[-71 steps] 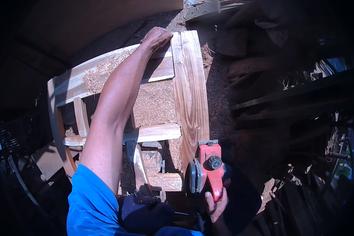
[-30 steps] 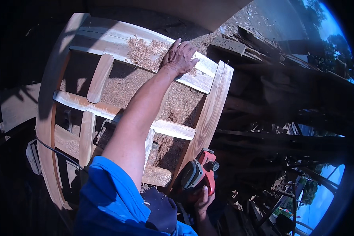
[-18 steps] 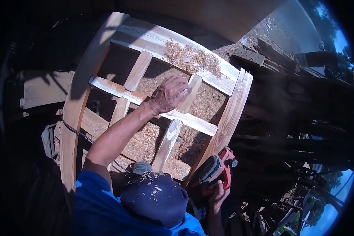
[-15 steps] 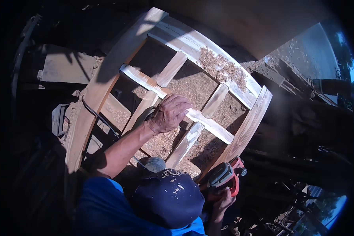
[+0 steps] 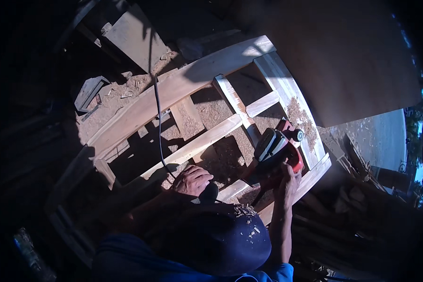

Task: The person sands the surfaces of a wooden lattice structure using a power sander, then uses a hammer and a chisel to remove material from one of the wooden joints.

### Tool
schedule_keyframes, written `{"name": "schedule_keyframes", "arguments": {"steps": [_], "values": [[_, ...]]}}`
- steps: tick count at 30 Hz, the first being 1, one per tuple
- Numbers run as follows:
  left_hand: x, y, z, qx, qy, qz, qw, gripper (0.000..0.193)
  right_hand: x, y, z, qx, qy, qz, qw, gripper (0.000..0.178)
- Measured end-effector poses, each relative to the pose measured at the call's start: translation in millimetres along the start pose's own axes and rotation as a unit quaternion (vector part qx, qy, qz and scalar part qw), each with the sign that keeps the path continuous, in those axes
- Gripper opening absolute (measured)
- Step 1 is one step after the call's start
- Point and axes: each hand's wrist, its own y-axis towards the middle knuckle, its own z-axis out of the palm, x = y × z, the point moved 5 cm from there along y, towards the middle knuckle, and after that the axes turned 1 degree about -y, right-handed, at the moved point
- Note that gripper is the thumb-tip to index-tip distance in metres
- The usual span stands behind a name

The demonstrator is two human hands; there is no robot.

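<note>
A red and dark electric planer [image 5: 273, 149] is held by its handle in my right hand [image 5: 290, 180], over the right part of a wooden frame [image 5: 174, 91]. My left hand [image 5: 192, 180] is closed, its fingers curled, low over the lengthwise bar [image 5: 195, 143]. Beside those fingers is a dark rounded thing [image 5: 208, 192]; what the hand grips, if anything, is hidden. A black cord [image 5: 158, 113] crosses the frame's far rail and runs down to the left hand. The planer partly covers a short crosspiece [image 5: 235, 96] with a rough, pale face.
Wood shavings [image 5: 298, 115] lie on the frame's right board. A board [image 5: 135, 40] and a small box-like wooden piece [image 5: 89, 94] lie past the far rail. Scrap wood [image 5: 345, 155] is piled at right. A dark cap with chips on it [image 5: 235, 235] hides the near part.
My left hand has come off the crossbar and moved nearer. My right hand has raised the planer from beside the frame to over it. The view has turned.
</note>
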Motion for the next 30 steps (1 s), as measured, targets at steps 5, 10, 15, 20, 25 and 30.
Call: {"name": "schedule_keyframes", "arguments": {"steps": [5,10,15,20,25,30], "values": [[36.4,-61.6,-0.9,0.140,0.148,-0.088,0.975,0.024,-32.4,-6.0,82.2,0.136,-0.181,-0.018,0.974,0.042],[44.9,-104.9,-1.2,0.240,0.122,-0.100,0.958,0.023,-73.4,-22.9,117.0,0.205,-0.299,-0.001,0.932,0.045],[33.7,-107.7,-15.2,0.193,0.086,-0.098,0.972,0.020,-83.2,-55.4,140.7,0.320,-0.254,-0.022,0.912,0.059],[18.1,-84.5,0.3,0.082,0.065,0.033,0.994,0.025,-113.2,-57.7,135.5,0.364,-0.253,-0.052,0.895,0.065],[-7.4,-10.5,-8.0,-0.010,-0.014,0.186,0.982,0.026,-98.2,-55.3,121.6,0.338,-0.391,-0.158,0.841,0.068],[-43.2,60.5,-9.7,0.032,-0.027,0.219,0.975,0.020,-92.6,-52.4,98.4,0.356,-0.339,-0.181,0.851,0.060]]}}
